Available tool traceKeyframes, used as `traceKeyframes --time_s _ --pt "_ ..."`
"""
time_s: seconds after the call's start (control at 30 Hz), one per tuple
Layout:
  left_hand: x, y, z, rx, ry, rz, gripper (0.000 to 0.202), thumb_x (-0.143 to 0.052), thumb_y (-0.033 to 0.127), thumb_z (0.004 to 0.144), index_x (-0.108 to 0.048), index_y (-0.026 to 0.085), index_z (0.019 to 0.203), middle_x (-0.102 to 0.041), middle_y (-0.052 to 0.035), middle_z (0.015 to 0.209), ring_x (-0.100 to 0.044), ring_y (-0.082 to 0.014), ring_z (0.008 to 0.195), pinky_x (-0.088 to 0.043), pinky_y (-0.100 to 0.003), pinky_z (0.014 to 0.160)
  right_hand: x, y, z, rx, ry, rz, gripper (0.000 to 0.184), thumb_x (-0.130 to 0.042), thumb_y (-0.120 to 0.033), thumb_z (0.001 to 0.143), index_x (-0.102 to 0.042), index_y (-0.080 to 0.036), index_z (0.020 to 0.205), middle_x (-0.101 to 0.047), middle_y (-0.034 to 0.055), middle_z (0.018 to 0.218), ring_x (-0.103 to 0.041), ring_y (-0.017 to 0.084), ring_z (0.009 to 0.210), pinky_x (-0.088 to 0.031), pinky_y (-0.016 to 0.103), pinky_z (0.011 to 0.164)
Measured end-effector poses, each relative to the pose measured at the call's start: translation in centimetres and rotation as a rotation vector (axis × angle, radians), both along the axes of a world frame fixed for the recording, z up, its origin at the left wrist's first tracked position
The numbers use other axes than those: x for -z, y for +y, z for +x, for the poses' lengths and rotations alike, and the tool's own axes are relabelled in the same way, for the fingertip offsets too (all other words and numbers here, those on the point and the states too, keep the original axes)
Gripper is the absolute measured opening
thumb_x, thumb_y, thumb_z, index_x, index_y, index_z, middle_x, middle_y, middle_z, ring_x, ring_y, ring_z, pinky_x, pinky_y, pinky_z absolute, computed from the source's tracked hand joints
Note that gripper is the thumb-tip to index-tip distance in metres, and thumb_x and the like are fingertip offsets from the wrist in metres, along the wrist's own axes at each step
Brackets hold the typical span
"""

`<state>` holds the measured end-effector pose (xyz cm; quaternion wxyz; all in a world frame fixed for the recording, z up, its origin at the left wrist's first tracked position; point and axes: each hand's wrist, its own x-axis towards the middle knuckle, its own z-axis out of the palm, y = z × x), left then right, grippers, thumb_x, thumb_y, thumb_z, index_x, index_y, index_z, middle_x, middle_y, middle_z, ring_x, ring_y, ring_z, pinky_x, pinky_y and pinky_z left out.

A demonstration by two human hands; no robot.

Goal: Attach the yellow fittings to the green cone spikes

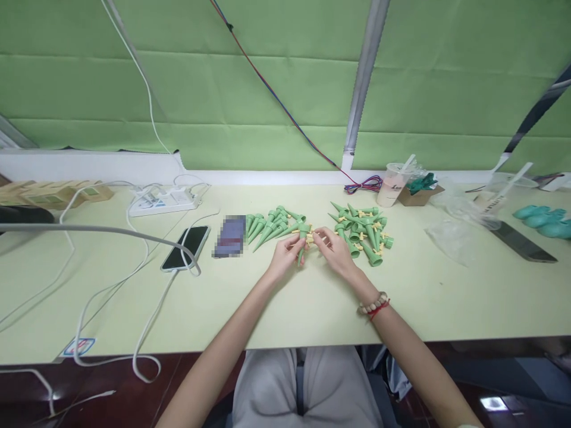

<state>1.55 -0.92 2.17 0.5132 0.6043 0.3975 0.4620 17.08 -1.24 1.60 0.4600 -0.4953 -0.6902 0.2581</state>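
Reads as a light-assembly workspace, workshop or office corner, can't tell which. From where I'm standing: 1 long pale bench point(307, 315) along green fabric panels point(259, 95), 2 loose heaps of green-and-yellow plastic parts point(371, 227), a power strip point(165, 203), loose pale cables point(89, 227), a bundle of red-blue wire point(363, 186). Personal clutter mixed in: 2 drink cups point(392, 187), a phone point(187, 246) plugged in. Dark red floor point(134, 404) below.

The left hand point(284, 257) grips a green spike point(303, 229), with the right hand point(334, 249) at its yellow fitting point(309, 239). On the counter point(307, 315), more spikes point(269, 225) lie just beyond the left hand, a jumbled pile point(368, 227) right of the right hand, and a cabled phone point(196, 240) well left of both.
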Motion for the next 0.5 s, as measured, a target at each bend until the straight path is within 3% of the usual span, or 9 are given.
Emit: traceKeyframes --time_s 0.1,0.33,0.5 --pt "0.2 0.3 -0.4 0.0 0.0 -0.01 0.04 -0.06 0.053 0.076 -0.056 0.014 0.066 -0.057 -0.001 0.067 -0.05 -0.0078 0.038 -0.034 -0.024 0.041 -0.1 0.2 0.8 -0.036 -0.058 0.114 0.027 -0.051 -0.044 0.089 -0.063 -0.02 0.094 -0.066 0.0057 0.095 -0.059 0.016 0.071 -0.045 0.027 0.063" --pt "0.6 0.3 -0.9 0.14 0.048 -0.079 0.044 -0.063 0.057 0.072 -0.06 0.014 0.071 -0.059 -0.0021 0.065 -0.055 -0.012 0.04 -0.038 -0.025 0.04 0.2 0.7 1.7 -0.154 -0.329 0.222 0.024 -0.039 -0.031 0.096 -0.059 -0.02 0.091 -0.06 0.0063 0.089 -0.056 0.02 0.084 -0.044 0.033 0.079" --pt "0.3 0.1 -0.7 0.075 0.032 -0.078 0.045 -0.064 0.058 0.07 -0.06 0.013 0.068 -0.06 -0.0031 0.065 -0.056 -0.0115 0.042 -0.038 -0.023 0.041 0.7 0.6 0.9 -0.177 -0.251 0.205 0.035 -0.027 -0.03 0.099 -0.053 -0.021 0.078 -0.058 0.0044 0.08 -0.055 0.018 0.077 -0.043 0.03 0.075"
